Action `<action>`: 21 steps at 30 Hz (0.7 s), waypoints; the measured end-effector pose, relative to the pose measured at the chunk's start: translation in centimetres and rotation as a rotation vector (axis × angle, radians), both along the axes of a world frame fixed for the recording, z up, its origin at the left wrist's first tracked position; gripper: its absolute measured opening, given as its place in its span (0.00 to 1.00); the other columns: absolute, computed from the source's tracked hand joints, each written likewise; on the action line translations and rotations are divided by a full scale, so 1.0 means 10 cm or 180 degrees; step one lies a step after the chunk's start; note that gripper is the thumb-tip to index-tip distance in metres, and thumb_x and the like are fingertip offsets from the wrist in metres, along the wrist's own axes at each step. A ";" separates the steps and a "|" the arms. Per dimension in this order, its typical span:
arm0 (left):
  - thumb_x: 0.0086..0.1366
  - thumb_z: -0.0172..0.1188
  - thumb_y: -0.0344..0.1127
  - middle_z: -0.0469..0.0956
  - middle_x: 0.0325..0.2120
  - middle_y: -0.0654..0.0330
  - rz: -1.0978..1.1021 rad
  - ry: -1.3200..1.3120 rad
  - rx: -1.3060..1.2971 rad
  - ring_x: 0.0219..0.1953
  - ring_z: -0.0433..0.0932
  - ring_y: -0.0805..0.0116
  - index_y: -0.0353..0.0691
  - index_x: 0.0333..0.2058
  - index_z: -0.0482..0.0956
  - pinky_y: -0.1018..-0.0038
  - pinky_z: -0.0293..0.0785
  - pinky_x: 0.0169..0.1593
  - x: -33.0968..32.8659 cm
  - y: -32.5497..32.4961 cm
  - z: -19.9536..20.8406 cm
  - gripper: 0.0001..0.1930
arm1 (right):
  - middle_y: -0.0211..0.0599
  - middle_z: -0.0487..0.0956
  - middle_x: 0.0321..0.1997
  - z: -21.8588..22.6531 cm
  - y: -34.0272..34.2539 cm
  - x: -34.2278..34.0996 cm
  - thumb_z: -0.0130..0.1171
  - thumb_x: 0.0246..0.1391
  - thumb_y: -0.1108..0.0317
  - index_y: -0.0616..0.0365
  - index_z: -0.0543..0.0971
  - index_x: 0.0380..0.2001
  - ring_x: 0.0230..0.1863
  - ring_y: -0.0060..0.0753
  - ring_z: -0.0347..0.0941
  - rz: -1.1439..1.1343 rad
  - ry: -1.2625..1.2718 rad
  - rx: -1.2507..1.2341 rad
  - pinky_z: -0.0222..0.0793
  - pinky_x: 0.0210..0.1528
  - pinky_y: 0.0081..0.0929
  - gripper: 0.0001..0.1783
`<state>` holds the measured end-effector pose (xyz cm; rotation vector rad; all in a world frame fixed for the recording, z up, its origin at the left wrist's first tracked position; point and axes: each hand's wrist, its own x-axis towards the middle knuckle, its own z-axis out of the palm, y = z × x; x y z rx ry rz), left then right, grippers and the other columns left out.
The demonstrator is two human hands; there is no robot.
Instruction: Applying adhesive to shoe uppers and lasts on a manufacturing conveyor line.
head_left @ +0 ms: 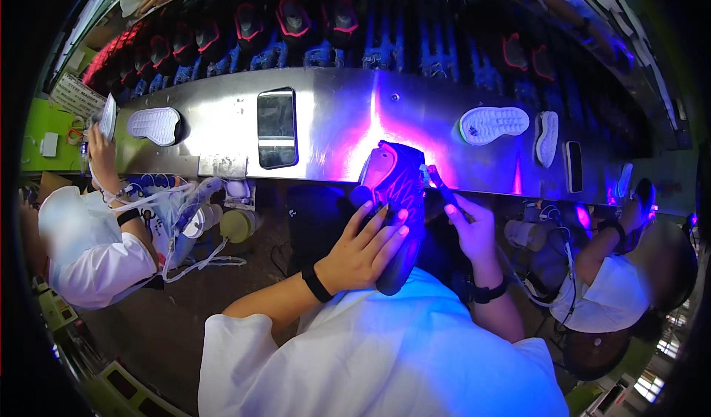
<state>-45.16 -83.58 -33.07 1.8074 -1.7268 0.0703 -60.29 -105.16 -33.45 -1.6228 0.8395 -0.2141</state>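
Fingers of left hand (363,250) spread flat over the side of a dark shoe upper (396,209), clamped on it and holding it tilted, toe end toward 12 o'clock. Right hand (468,228) pinched shut on a thin brush (437,178), tip touching the shoe's edge at its 2 o'clock side. Black bands on both wrists, white sleeves below. Shoe held over the near edge of the steel counter (333,124), bathed in violet-pink glow. At 12 o'clock on that counter, a dark rectangular window (276,128). Toward 10 o'clock, a white sole (154,124) lying flat; toward 2 o'clock, another white sole (492,124), with a third (546,137) on edge just beside it. Beyond, at 12 o'clock, a row of dark shoes with pink rims (292,17). At 9 o'clock, a co-worker in white (89,247); at 3 o'clock, another person (615,284), hand raised near the counter.
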 end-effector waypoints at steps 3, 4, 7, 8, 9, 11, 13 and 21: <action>0.57 0.60 0.33 0.75 0.55 0.45 -0.0054 0.0048 0.0020 0.52 0.75 0.47 0.30 0.53 0.73 0.42 0.62 0.64 0.04 0.00 0.01 0.24 | 0.26 0.80 0.31 0.01 0.07 -0.17 0.63 0.61 0.66 0.64 0.81 0.51 0.31 0.15 0.71 0.0069 -0.0053 -0.0054 0.66 0.35 0.16 0.18; 0.57 0.60 0.33 0.75 0.55 0.45 -0.0060 0.0055 0.0029 0.52 0.75 0.47 0.30 0.53 0.73 0.42 0.62 0.64 0.06 0.00 0.01 0.24 | 0.25 0.79 0.31 -0.02 0.10 -0.30 0.65 0.60 0.65 0.65 0.81 0.51 0.30 0.15 0.71 0.0116 0.0061 0.0061 0.67 0.34 0.17 0.19; 0.57 0.59 0.33 0.75 0.54 0.45 -0.0114 0.0147 0.0042 0.55 0.74 0.46 0.30 0.53 0.73 0.42 0.61 0.65 0.09 -0.02 0.01 0.24 | 0.25 0.78 0.31 0.01 0.09 -0.49 0.67 0.58 0.64 0.65 0.81 0.51 0.29 0.15 0.71 0.0259 0.0186 0.0055 0.68 0.33 0.18 0.21; 0.57 0.59 0.33 0.75 0.54 0.44 -0.0174 0.0124 0.0095 0.57 0.73 0.46 0.30 0.53 0.74 0.42 0.61 0.65 0.10 -0.03 0.01 0.24 | 0.26 0.78 0.31 0.05 0.08 -0.51 0.67 0.58 0.64 0.66 0.81 0.50 0.30 0.15 0.71 0.0369 0.0183 -0.0073 0.68 0.33 0.18 0.20; 0.57 0.59 0.33 0.75 0.54 0.44 -0.0228 0.0093 0.0158 0.58 0.73 0.46 0.30 0.52 0.74 0.42 0.62 0.65 0.10 -0.04 0.01 0.24 | 0.31 0.83 0.36 0.10 0.04 -0.46 0.67 0.58 0.64 0.64 0.83 0.48 0.37 0.18 0.75 0.0327 0.0335 -0.0131 0.71 0.42 0.21 0.18; 0.57 0.58 0.33 0.75 0.53 0.47 -0.0264 0.0049 0.0184 0.59 0.72 0.46 0.31 0.53 0.75 0.42 0.62 0.65 0.08 -0.04 0.01 0.24 | 0.31 0.83 0.36 0.11 -0.06 -0.30 0.65 0.59 0.65 0.64 0.82 0.49 0.38 0.18 0.75 0.0206 0.0431 -0.0262 0.71 0.43 0.20 0.18; 0.57 0.57 0.33 0.75 0.53 0.49 -0.0264 0.0014 0.0210 0.60 0.72 0.45 0.31 0.54 0.75 0.42 0.61 0.65 0.08 -0.05 0.00 0.25 | 0.29 0.82 0.36 0.14 -0.13 -0.06 0.65 0.60 0.65 0.63 0.82 0.50 0.36 0.16 0.73 0.0153 0.0456 -0.0026 0.69 0.41 0.18 0.18; 0.57 0.58 0.36 0.73 0.56 0.45 -0.0189 0.0037 0.0346 0.61 0.70 0.43 0.29 0.57 0.71 0.44 0.59 0.66 0.08 -0.13 0.17 0.29 | 0.23 0.78 0.27 0.13 -0.01 -0.57 0.65 0.59 0.64 0.62 0.82 0.50 0.29 0.13 0.70 0.0292 0.0295 0.0257 0.66 0.33 0.17 0.18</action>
